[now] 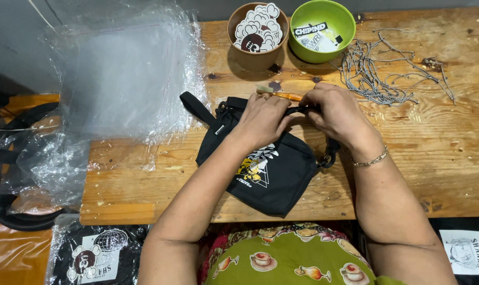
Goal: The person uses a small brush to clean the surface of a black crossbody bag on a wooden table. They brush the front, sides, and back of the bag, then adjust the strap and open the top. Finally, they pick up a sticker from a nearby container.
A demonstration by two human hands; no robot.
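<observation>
Black bag (273, 174) lies mid-table w/ both hands at its top edge: left hand (263, 119) and right hand (334, 111) each pinching the top seam, fingers pressed together. Looks early-stage: chains (379, 74) right of bag lie loose, none attached; stickers in brown bowl (258, 34) and green bowl (321, 29) above it unused. Open table (439, 153) right of bag, plastic sheets (123, 74) crowd left.
</observation>
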